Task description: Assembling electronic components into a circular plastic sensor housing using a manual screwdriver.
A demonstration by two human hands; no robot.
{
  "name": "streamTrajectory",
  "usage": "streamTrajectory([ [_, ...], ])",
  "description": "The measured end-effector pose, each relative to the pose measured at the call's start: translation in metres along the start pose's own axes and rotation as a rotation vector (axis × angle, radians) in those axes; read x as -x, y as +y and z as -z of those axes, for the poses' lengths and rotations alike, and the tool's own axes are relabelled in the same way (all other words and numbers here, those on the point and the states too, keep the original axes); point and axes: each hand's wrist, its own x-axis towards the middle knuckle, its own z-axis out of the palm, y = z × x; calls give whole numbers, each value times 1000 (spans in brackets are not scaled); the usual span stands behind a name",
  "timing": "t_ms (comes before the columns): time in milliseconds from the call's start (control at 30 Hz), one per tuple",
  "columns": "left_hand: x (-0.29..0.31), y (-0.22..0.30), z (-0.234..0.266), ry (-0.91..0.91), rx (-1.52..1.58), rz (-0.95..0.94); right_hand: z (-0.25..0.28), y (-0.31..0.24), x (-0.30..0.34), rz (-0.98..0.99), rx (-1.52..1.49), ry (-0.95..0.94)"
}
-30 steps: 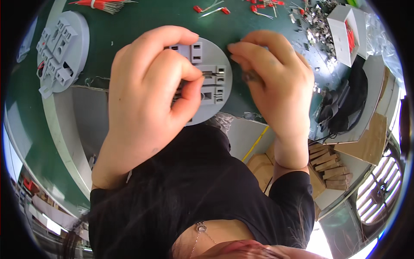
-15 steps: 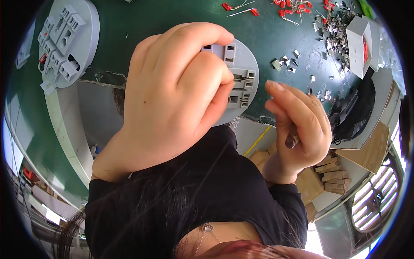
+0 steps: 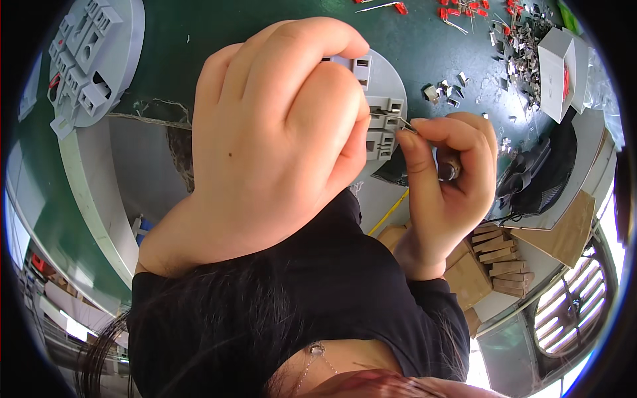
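At four o'clock of the grey disc (image 3: 390, 71), the right hand (image 3: 475, 178) pinches a wire (image 3: 405, 123), palming a dark tool (image 3: 448, 172); at nine, the left hand (image 3: 279, 136) hides its grip.

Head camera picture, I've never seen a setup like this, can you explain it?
There's no machine: a person works with bare hands, seen from a fisheye camera worn on the head, which bends straight edges. On the green workbench are a slotted grey plastic disc, a similar disc at far left, red wire-legged parts, metal clips and a white box. The left hand covers much of the first disc; its fingertips are partly hidden, so its grip is unclear. The right hand pinches what looks like a thin wire, with a dark rod end against its palm.
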Motion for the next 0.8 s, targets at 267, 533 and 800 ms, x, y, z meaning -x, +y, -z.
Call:
streamTrajectory([
  [267,-7,8,12,-47,60,-22,-3,1,-3,-37,-179,34],
  [533,-7,4,12,-64,29,-35,-6,-1,-3,-71,-229,32],
  [800,-7,1,11,-56,12,-67,-5,-3,-4,-72,-219,4],
])
